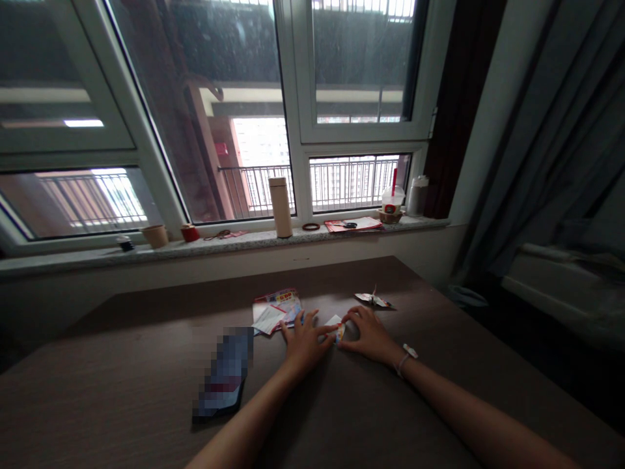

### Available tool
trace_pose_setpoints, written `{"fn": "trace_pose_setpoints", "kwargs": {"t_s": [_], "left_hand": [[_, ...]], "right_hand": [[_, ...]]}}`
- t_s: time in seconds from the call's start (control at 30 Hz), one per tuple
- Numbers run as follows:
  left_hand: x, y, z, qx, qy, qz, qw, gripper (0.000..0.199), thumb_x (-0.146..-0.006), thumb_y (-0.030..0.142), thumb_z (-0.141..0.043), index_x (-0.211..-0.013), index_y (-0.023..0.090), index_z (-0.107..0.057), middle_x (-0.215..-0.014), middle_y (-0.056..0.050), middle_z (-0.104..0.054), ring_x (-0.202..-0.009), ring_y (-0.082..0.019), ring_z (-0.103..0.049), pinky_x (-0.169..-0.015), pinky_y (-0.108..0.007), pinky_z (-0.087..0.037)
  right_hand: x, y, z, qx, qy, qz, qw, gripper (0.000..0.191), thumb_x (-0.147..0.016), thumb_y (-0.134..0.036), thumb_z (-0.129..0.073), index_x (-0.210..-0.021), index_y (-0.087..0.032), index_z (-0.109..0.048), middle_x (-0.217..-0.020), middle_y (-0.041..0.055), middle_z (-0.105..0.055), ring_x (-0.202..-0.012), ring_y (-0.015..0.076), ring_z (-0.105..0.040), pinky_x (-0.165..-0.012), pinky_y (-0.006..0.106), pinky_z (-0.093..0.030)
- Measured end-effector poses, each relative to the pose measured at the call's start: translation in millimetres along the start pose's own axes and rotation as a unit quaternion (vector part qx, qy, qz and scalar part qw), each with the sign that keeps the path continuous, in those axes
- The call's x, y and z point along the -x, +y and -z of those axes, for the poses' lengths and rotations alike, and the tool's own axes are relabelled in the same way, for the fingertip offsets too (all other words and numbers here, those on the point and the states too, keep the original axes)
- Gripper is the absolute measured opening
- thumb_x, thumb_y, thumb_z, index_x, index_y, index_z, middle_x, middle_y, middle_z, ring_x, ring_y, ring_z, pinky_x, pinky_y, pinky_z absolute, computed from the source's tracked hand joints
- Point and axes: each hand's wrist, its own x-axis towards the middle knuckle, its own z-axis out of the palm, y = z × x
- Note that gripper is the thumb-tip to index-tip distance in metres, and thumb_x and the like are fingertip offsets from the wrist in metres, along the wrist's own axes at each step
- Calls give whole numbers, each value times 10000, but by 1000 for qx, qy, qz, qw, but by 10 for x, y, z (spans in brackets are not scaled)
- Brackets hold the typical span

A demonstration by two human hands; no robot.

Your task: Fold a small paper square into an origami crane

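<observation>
A small folded piece of paper (340, 333), white with yellow and blue print, lies on the brown table between my hands. My left hand (306, 340) rests on the table with its fingers spread, one fingertip at the paper's left side. The thumb and index finger of my right hand (369, 335) curve round the right side of the paper and hold it. Just beyond my right hand sits a folded paper figure (374, 299) with pointed ends. Printed sheets (276, 310) lie in a loose pile beyond my left hand.
A phone with a blurred screen (227, 374) lies left of my left forearm on the table (146, 352). Along the windowsill (244, 243) stand a beige flask (280, 207), a lidded cup with a red straw (392, 200), scissors (347, 225) on red papers, and small pots.
</observation>
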Motion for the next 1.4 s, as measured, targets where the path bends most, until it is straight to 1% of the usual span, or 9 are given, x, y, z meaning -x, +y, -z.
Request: {"fn": "trace_pose_setpoints", "kwargs": {"t_s": [0.07, 0.17, 0.33, 0.53, 0.7, 0.97, 1.17, 1.4], "left_hand": [[1, -8, -12, 3, 5, -2, 1000, 284, -866, 543, -558, -1139, 551, -638, -1503, 26, -415, -1416, -387, -253, -1055, -783, -26], [2, -14, -21, 8, 11, -4, 1000, 277, -856, 546, -575, -1119, 533, -659, -1492, 18, -429, -1408, -386, -264, -1056, -782, -26], [2, -7, -7, 5, 12, -2, 1000, 275, -850, 546, -582, -1114, 536, -660, -1482, 14, -443, -1406, -381, -272, -1054, -782, -46], [-9, 18, 40, 9, -18, 13, 1000, 294, -837, 558, -589, -1122, 532, -656, -1492, 7, -434, -1413, -379, -262, -1050, -779, -53], [-17, 13, 36, 18, -19, 15, 1000, 295, -835, 549, -592, -1119, 515, -667, -1494, -2, -430, -1413, -385, -255, -1052, -776, -35], [-17, 14, 47, 19, -17, 12, 1000, 273, -845, 543, -582, -1100, 517, -675, -1484, -2, -443, -1406, -384, -270, -1043, -781, -62], [-4, 28, 53, 12, -16, 10, 1000, 282, -837, 534, -599, -1108, 512, -674, -1495, 8, -427, -1414, -382, -254, -1063, -763, -48], [-8, 33, 40, 9, -4, 9, 1000, 278, -833, 546, -600, -1100, 524, -674, -1486, 14, -434, -1400, -398, -275, -1055, -782, -36]], "right_hand": [[-13, 19, -3, -9, 1, -5, 1000, 399, -756, -501, -713, -1067, -256, -657, -1191, 65, -558, -1192, 247, -476, -1053, 403, -361], [-30, 23, 0, -5, 11, -7, 1000, 302, -816, -457, -662, -1018, -233, -666, -1140, 69, -592, -1161, 240, -498, -1032, 390, -376], [-29, -36, 10, 41, 25, 0, 999, 301, -776, -409, -701, -1005, -217, -665, -1090, 68, -618, -1110, 248, -524, -994, 369, -399], [-60, -88, 16, 74, 34, -20, 996, 205, -822, -374, -655, -956, -221, -677, -1044, 54, -641, -1071, 240, -545, -941, 341, -412], [-114, -82, 10, 96, 30, -32, 994, 168, -852, -373, -619, -925, -238, -688, -1033, 49, -655, -1056, 240, -554, -902, 341, -415], [-167, -91, 5, 122, 41, -39, 991, 125, -873, -307, -574, -875, -251, -685, -1032, 44, -662, -1047, 250, -554, -840, 347, -424], [-182, -54, -28, 115, 45, -45, 991, 124, -879, -286, -560, -885, -248, -678, -1035, 50, -658, -1052, 253, -543, -852, 353, -423], [-181, 42, -39, 41, 38, -33, 998, 165, -895, -337, -564, -926, -245, -698, -1047, 40, -646, -1090, 242, -525, -951, 375, -394]]}}
